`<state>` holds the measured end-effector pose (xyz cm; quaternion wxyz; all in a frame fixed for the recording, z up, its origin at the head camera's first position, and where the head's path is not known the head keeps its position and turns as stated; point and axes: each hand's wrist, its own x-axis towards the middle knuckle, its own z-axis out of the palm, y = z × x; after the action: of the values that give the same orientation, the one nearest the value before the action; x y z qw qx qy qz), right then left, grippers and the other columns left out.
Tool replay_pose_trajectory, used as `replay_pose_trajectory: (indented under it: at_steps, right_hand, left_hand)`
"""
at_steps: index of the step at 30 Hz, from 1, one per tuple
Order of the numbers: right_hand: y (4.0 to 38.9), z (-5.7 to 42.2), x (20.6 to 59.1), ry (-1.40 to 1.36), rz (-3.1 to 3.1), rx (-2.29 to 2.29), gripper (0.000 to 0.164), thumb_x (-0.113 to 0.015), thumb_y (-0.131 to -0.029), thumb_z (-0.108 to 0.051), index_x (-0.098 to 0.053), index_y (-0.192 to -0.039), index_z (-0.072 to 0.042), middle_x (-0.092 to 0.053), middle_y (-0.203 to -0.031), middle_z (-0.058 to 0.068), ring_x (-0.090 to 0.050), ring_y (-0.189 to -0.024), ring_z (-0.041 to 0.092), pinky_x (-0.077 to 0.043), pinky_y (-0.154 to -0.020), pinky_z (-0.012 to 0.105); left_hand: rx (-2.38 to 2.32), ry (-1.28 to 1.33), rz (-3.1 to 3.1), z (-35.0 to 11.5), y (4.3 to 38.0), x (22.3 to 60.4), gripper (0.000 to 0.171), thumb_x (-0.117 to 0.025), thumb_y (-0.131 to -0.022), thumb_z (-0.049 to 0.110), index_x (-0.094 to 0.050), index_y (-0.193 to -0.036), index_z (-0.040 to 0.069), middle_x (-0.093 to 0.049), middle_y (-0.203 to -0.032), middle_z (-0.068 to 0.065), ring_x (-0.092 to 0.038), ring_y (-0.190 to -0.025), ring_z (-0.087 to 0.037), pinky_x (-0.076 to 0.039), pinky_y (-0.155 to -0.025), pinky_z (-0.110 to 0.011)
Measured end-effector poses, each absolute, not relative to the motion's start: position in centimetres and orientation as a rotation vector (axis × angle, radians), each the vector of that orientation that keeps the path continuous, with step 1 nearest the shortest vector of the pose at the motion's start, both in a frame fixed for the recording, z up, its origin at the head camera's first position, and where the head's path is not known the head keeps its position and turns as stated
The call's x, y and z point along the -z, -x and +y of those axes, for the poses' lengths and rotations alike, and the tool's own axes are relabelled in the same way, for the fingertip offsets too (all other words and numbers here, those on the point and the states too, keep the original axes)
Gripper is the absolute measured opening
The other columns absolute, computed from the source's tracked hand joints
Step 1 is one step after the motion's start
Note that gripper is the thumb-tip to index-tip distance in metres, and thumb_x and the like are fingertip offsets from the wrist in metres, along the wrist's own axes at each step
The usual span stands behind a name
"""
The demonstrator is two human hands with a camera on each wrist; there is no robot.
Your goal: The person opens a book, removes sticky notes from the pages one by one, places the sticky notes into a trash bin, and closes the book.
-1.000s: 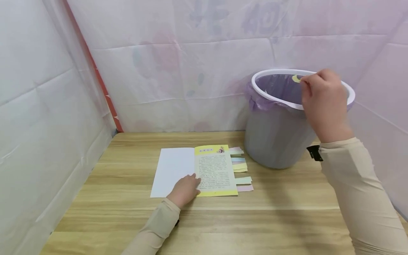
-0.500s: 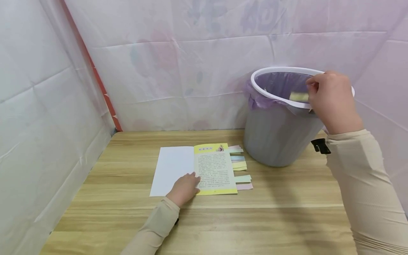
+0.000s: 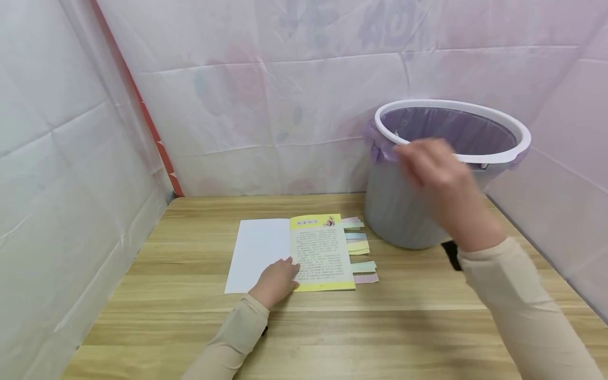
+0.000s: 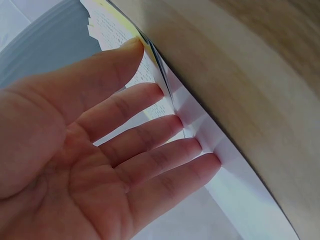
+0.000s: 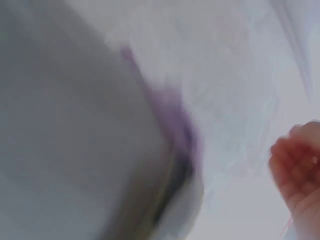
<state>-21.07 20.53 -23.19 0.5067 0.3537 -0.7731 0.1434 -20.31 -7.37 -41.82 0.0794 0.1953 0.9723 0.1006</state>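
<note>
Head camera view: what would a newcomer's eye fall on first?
Probably the gray bin with its purple liner, at back right on the table. Next, the open booklet near the middle, colored tabs jutting from its right edge, the left hand resting on it. The right hand shows blurred before the bin.

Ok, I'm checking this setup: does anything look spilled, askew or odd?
Nothing looks spilled or damaged. Slightly untidy: the purple plastic liner bunches below the white rim of the round grey bin, and pastel paper strips jut unevenly from the open yellow-bordered book.
</note>
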Motion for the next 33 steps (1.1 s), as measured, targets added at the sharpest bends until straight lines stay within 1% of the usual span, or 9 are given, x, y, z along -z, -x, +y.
replay_pose_trajectory:
  at_steps: [3, 6, 8, 10, 13, 16, 23, 28, 33]
  right_hand:
    - [21.4, 19.2, 26.0, -1.060, -1.915, -0.288, 0.030, -0.065, -0.077, 0.018, -0.064, -0.105, 0.007, -0.063, -0.096, 0.019, -0.060, -0.089, 0.034, -0.052, -0.079, 0.043]
    - [22.7, 18.5, 29.4, -1.139, -2.078, -0.247, 0.028, -0.068, -0.075, 0.017, -0.064, -0.101, 0.006, -0.062, -0.094, 0.015, -0.060, -0.088, 0.029, -0.053, -0.076, 0.038]
    - [23.8, 18.1, 31.8, -1.118, -2.237, -0.228, 0.020, -0.070, -0.077, 0.012, -0.064, -0.095, 0.004, -0.060, -0.090, 0.011, -0.058, -0.084, 0.026, -0.053, -0.072, 0.035]
    - [24.8, 17.8, 33.9, -1.056, -2.410, -0.203, 0.016, -0.072, -0.078, 0.008, -0.065, -0.091, 0.002, -0.059, -0.088, 0.009, -0.058, -0.081, 0.024, -0.053, -0.069, 0.033]
    - [26.2, 17.4, 36.5, -0.960, -2.603, -0.165, 0.013, -0.073, -0.079, 0.006, -0.067, -0.090, 0.002, -0.060, -0.086, 0.009, -0.061, -0.080, 0.024, -0.054, -0.068, 0.032]
    - [27.4, 17.1, 38.4, -0.891, -2.690, -0.152, 0.013, -0.071, -0.079, 0.009, -0.067, -0.091, 0.004, -0.062, -0.086, 0.012, -0.063, -0.080, 0.026, -0.055, -0.067, 0.032]
    - [29.4, 16.4, 40.4, -0.770, -2.795, -0.089, 0.015, -0.067, -0.082, 0.010, -0.068, -0.097, 0.006, -0.062, -0.086, 0.014, -0.063, -0.079, 0.028, -0.055, -0.067, 0.035]
    - [29.9, 16.0, 40.8, -0.804, -2.768, -0.002, 0.014, -0.066, -0.083, 0.011, -0.068, -0.096, 0.007, -0.063, -0.086, 0.015, -0.064, -0.078, 0.028, -0.056, -0.065, 0.033]
    - [30.2, 15.9, 40.9, -0.860, -2.748, 0.079, 0.016, -0.070, -0.080, 0.011, -0.070, -0.095, 0.005, -0.065, -0.088, 0.013, -0.064, -0.080, 0.025, -0.056, -0.068, 0.031]
  left_hand:
    - [-0.279, -0.594, 2.913, -7.4, 20.3, 41.7, 0.044, -0.069, -0.088, 0.018, -0.060, -0.127, 0.001, -0.055, -0.134, -0.018, -0.052, -0.124, -0.034, -0.040, -0.104, -0.043]
    - [-0.238, -0.608, 2.920, -7.3, 20.2, 41.5, 0.044, -0.071, -0.087, 0.019, -0.062, -0.125, 0.001, -0.057, -0.132, -0.017, -0.055, -0.120, -0.033, -0.043, -0.101, -0.042]
    - [-0.211, -0.613, 2.923, -7.3, 20.1, 41.3, 0.044, -0.072, -0.086, 0.020, -0.063, -0.124, 0.002, -0.058, -0.130, -0.017, -0.057, -0.117, -0.033, -0.046, -0.098, -0.041]
    - [-0.182, -0.626, 2.929, -7.3, 20.0, 41.2, 0.044, -0.073, -0.084, 0.021, -0.064, -0.123, 0.002, -0.060, -0.128, -0.017, -0.060, -0.113, -0.033, -0.048, -0.095, -0.040]
    - [-0.172, -0.634, 2.933, -7.3, 19.9, 41.1, 0.043, -0.074, -0.084, 0.022, -0.065, -0.122, 0.002, -0.061, -0.126, -0.018, -0.061, -0.109, -0.033, -0.049, -0.092, -0.039]
    - [-0.170, -0.652, 2.939, -7.3, 19.9, 41.1, 0.043, -0.074, -0.083, 0.021, -0.066, -0.121, 0.002, -0.063, -0.124, -0.018, -0.063, -0.106, -0.033, -0.050, -0.090, -0.039]
    - [-0.171, -0.667, 2.937, -7.3, 19.8, 41.1, 0.043, -0.074, -0.083, 0.021, -0.066, -0.121, 0.003, -0.064, -0.120, -0.018, -0.063, -0.103, -0.032, -0.050, -0.089, -0.039]
    - [-0.170, -0.670, 2.940, -7.3, 19.9, 41.2, 0.043, -0.075, -0.083, 0.021, -0.066, -0.121, 0.003, -0.065, -0.118, -0.017, -0.064, -0.101, -0.032, -0.051, -0.088, -0.038]
    - [-0.180, -0.671, 2.947, -7.3, 19.9, 41.4, 0.043, -0.075, -0.082, 0.020, -0.066, -0.120, 0.003, -0.065, -0.118, -0.017, -0.064, -0.101, -0.032, -0.051, -0.088, -0.038]
